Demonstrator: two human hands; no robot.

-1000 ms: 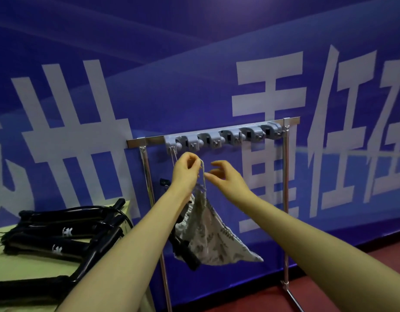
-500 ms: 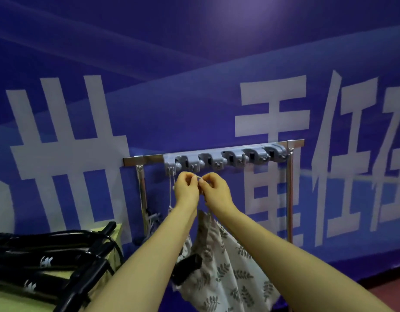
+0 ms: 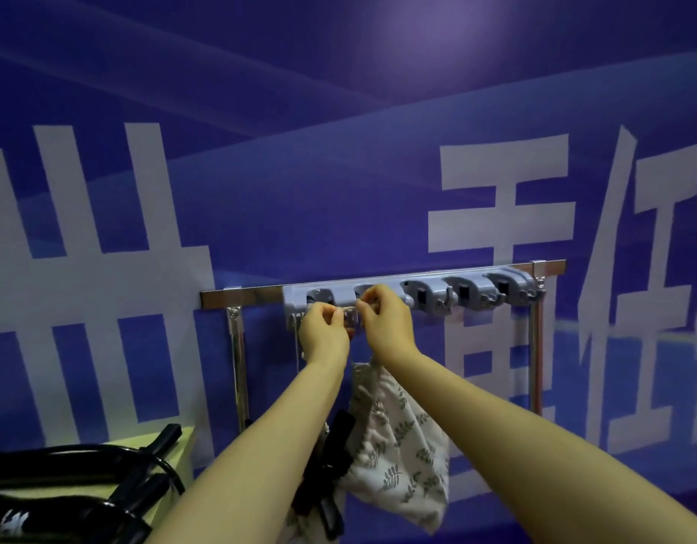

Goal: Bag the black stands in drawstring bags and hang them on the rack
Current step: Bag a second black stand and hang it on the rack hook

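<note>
A white drawstring bag (image 3: 398,445) with a leaf print hangs below my hands, and a black stand (image 3: 331,465) sticks out of its left side. My left hand (image 3: 325,333) and my right hand (image 3: 386,320) each pinch the bag's drawstring (image 3: 349,310), stretched between them at the second hook of the grey hook strip (image 3: 468,294). The strip sits on the rack (image 3: 237,298), a chrome bar on two legs. Several more black stands (image 3: 76,488) lie on the table at the lower left.
A pale green table (image 3: 182,445) stands at the lower left, its corner close to the rack's left leg (image 3: 237,367). A thin cord hangs from the first hook (image 3: 298,343). Behind the rack is a blue banner wall with large white characters.
Both hands rose with the bag from below the strip to the hooks. The right hand closed on the drawstring and the cord now spans the second hook. The view moved closer.
</note>
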